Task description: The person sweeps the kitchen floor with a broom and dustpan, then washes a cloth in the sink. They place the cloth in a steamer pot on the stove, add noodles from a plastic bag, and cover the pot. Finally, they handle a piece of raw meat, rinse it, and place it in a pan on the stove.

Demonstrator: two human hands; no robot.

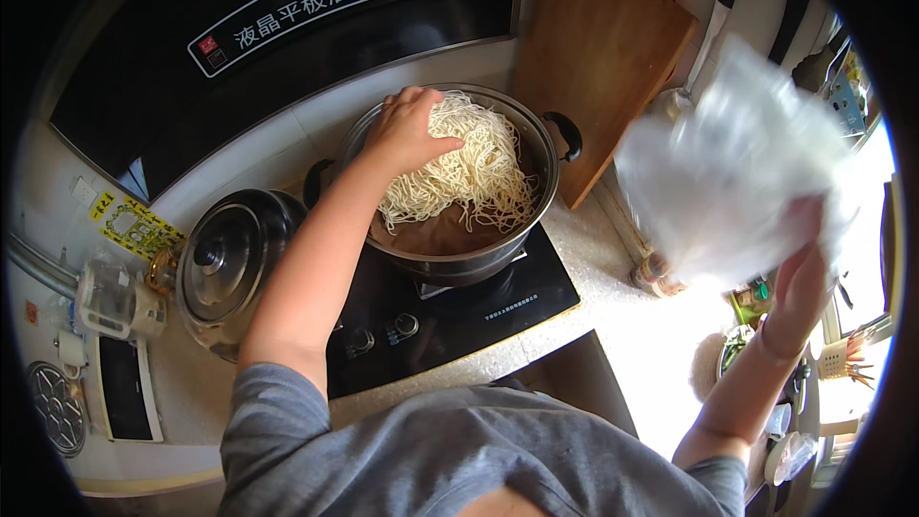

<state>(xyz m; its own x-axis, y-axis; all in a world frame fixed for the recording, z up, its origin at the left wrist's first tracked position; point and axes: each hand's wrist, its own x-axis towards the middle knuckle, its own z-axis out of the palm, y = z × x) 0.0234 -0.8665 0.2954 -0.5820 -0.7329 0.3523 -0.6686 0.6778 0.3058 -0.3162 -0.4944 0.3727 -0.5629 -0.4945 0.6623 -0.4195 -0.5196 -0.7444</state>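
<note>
A heap of pale noodles [474,165] lies in a large metal pot [467,266] on the black gas stove [459,334]. Brown cloth or liner [438,233] shows beneath the noodles; which it is I cannot tell. My left hand [413,131] rests on the left side of the heap, fingers spread, thumb over the strands; whether it grips any is unclear. To the right of the pot, my right hand [800,266] is raised and holds a translucent plastic bag [739,165], blurred and partly covering the fingers.
A domed pot lid [222,251] stands left of the stove. Behind the pot are a black range hood [309,36] and a leaning wooden cutting board [589,50]. Utensils hang at the upper right. A jar [655,275] stands below the bag, and a clear plastic container [108,298] is at left.
</note>
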